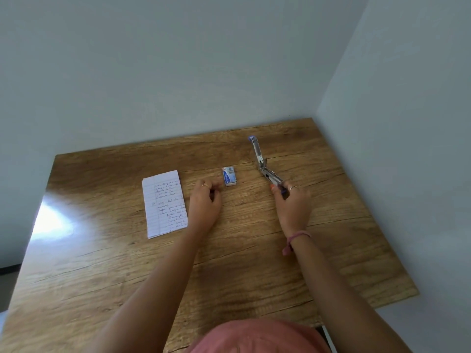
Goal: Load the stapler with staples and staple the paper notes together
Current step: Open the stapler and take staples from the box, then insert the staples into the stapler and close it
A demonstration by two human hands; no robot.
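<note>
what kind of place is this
Probably a plain desk in a room corner at home or in an office: a wooden table against bare walls, with handwritten paper notes and a stapler.

- Notes (164, 203): lined paper, blue handwriting in several lines, with a circled mark at the left margin; the words are too small and blurred to read.
- Staple box (230, 177): blue-and-white printed label, lettering illegible.
- Stapler (262, 161): no readable marking.

Glossy wood-grain table (102, 263), lined paper notes (164, 203), seemingly shiny-metal stapler (262, 164).
</note>
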